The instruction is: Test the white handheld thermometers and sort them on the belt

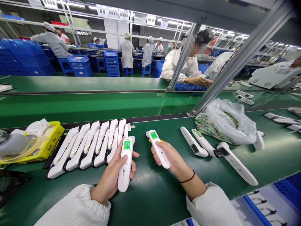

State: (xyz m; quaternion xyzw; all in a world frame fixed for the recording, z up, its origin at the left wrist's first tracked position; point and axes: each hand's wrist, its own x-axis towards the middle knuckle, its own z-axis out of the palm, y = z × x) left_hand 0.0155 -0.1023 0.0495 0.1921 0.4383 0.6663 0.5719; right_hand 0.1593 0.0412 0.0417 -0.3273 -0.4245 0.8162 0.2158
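Observation:
My left hand (111, 175) is closed around a white infrared thermometer (124, 175), thumb on its front. The thermometer's green screen is lit and seems to read 36.0. In my right hand (172, 157) is a second white infrared thermometer (162, 155), its screen also glowing green, with my thumb just below the screen. Left of my left hand, several white thermometers (77, 150) lie on their sides in a tight row. To the right of my right hand rest more loose ones, among them a white thermometer (237, 164) lying face up.
A yellow bin (50, 142) with cloths and other items stands at left. Behind the loose thermometers sits a clear plastic bag (225, 122) of circuit boards. A metal post (237, 62) slants across the right. Beyond the green conveyor (94, 105), a co-worker (185, 64) reaches over a blue crate.

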